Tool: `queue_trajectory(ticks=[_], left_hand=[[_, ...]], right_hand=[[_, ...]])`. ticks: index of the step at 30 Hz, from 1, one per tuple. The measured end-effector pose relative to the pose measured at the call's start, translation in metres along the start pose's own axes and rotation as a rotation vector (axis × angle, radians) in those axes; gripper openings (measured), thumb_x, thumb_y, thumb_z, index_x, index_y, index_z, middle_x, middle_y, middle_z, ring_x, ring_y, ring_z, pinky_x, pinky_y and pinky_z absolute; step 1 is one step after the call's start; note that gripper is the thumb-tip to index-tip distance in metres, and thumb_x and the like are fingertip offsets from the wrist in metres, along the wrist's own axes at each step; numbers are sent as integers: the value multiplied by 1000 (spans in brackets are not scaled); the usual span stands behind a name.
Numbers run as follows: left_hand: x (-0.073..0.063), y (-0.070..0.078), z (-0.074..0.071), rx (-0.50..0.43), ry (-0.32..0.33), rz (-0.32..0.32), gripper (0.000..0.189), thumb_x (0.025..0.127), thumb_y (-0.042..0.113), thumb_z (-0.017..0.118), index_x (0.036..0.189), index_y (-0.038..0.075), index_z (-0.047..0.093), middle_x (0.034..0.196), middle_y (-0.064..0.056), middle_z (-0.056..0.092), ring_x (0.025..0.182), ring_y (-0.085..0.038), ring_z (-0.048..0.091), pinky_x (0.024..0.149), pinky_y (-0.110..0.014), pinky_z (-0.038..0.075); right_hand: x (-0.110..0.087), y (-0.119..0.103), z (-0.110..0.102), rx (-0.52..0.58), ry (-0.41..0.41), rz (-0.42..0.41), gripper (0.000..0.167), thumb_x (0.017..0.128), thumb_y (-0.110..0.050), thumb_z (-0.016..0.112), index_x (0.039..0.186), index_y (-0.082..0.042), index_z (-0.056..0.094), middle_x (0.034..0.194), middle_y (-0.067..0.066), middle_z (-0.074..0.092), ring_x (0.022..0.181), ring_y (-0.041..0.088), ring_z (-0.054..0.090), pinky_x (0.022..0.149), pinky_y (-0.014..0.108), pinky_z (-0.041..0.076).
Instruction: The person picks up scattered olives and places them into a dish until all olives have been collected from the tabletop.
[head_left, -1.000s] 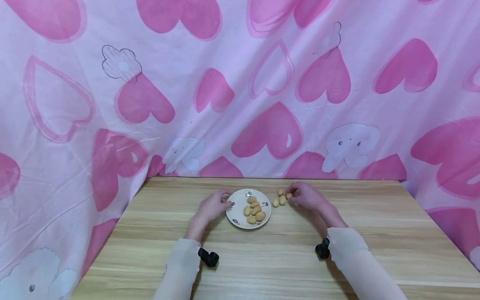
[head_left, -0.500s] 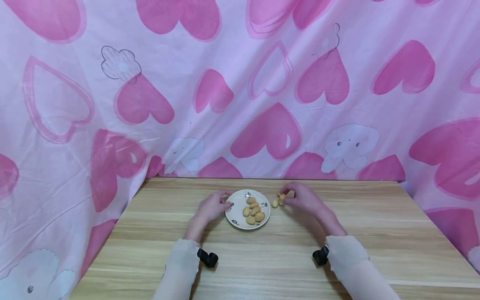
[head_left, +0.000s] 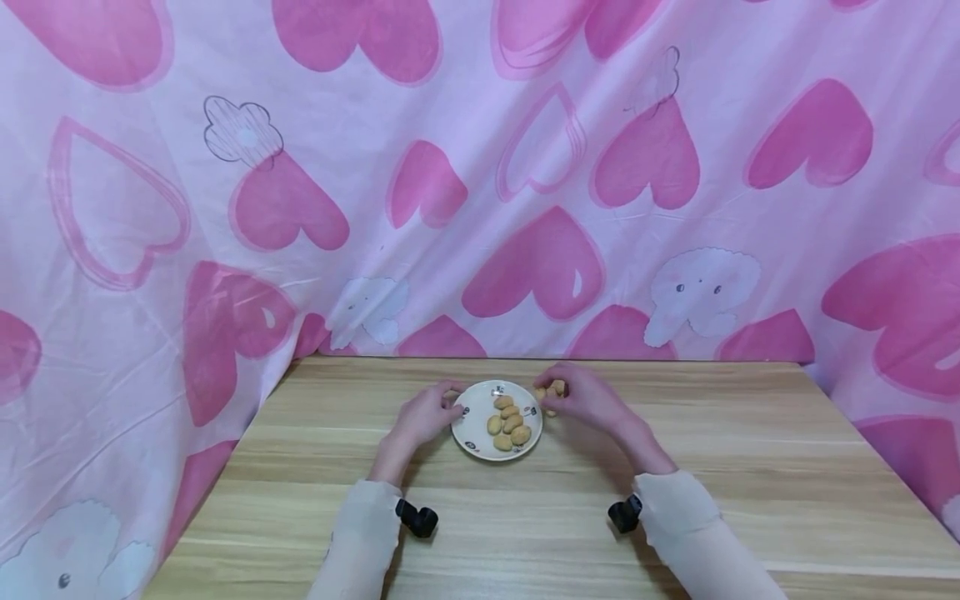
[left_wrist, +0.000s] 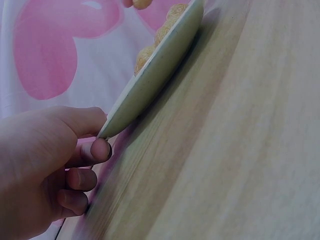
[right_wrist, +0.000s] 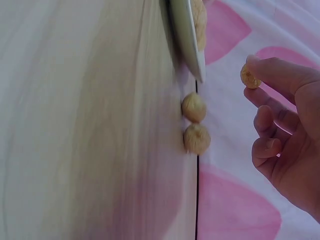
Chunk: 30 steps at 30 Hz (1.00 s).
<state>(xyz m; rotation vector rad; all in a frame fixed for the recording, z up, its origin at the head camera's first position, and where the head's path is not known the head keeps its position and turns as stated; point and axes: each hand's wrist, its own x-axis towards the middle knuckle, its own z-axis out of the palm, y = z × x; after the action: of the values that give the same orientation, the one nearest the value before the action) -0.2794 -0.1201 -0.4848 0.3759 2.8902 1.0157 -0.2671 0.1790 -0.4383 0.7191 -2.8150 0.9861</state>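
A white plate [head_left: 475, 419] with small printed figures on its rim lies on the table, several peanuts in the shell [head_left: 512, 423] on its right half. My left hand [head_left: 423, 412] pinches the plate's left rim between thumb and forefinger, the other fingers curled below it, as the left wrist view shows. Close by the plate's right edge, my right hand [head_left: 600, 400] holds one peanut [right_wrist: 250, 76] between thumb and fingertip, raised above the table. Beneath that hand, loose peanuts [right_wrist: 197, 139] lie beside the plate, partly hidden by the fingers in the head view.
The wooden table [head_left: 525, 525] ends at the back against a pink curtain [head_left: 480, 250] printed with hearts. Each forearm wears a pale sleeve [head_left: 356, 533], with a small black camera [head_left: 417, 518] at the wrist.
My right hand has come in from the right of the loose peanuts, picked one up and moved left toward the plate. The left hand and plate have stayed put.
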Motion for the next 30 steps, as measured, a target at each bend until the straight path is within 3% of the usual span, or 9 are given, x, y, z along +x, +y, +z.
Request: queue_trajectory(ticks=[8, 17, 25, 30], left_hand=[[-1, -1, -1, -4, 5, -8, 41, 92, 28, 65, 132, 21, 61, 84, 4, 65, 69, -12, 54, 70, -34, 43], [-1, 0, 0, 10, 8, -9, 42, 92, 29, 66, 133, 22, 61, 95, 1, 69, 78, -12, 58, 78, -39, 47], [1, -1, -1, 11, -7, 5, 41, 92, 29, 65, 133, 23, 61, 79, 4, 64, 67, -13, 55, 67, -34, 42], [1, -1, 0, 9, -4, 12, 41, 92, 28, 65, 132, 23, 61, 78, 5, 63, 66, -11, 54, 67, -32, 41]], right_hand=[[11, -18, 12, -1, -44, -18, 31, 82, -21, 79, 112, -15, 73, 100, -6, 68, 70, 12, 52, 64, 26, 44], [25, -29, 30, -35, -83, -54, 26, 83, -22, 78, 109, -17, 73, 103, -5, 68, 100, 23, 64, 87, 38, 49], [33, -34, 41, -40, -131, -20, 26, 85, -22, 77, 110, -16, 74, 105, -4, 68, 99, 21, 64, 85, 37, 49], [37, -35, 46, -79, -161, -24, 26, 87, -25, 76, 111, -17, 73, 106, -4, 68, 95, 17, 62, 82, 36, 49]])
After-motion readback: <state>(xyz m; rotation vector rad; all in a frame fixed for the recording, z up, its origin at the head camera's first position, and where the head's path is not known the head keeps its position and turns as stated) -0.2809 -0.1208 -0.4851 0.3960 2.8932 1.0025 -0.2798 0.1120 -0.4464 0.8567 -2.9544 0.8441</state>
